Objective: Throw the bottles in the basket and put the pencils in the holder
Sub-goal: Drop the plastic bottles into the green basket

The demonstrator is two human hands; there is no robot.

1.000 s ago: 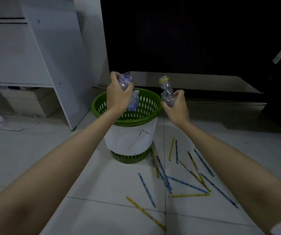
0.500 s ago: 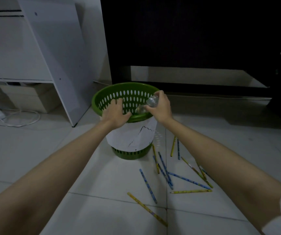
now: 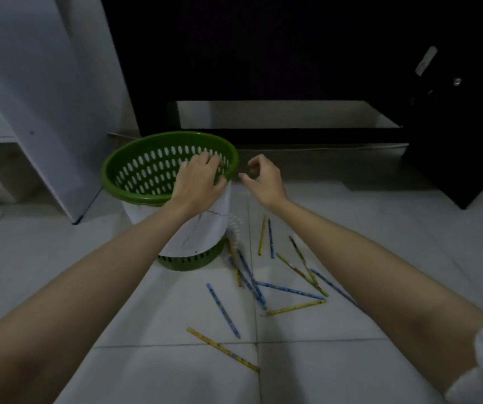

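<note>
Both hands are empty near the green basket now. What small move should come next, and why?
Probably lower the right hand to the pencils scattered on the floor tiles and pick one up. Both hands look empty, the left hand rests over the green basket rim, and no bottle shows outside it. No holder is in view.

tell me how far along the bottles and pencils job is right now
Bottles look done: neither the left hand over the green basket nor the right hand beside its rim holds a bottle, and none lies on the floor; the basket's inside isn't visible. Nothing is in hand, both hands are empty. Pencils are all left: blue and yellow ones lie scattered on the tiles right of the basket. No holder is in view.
</note>
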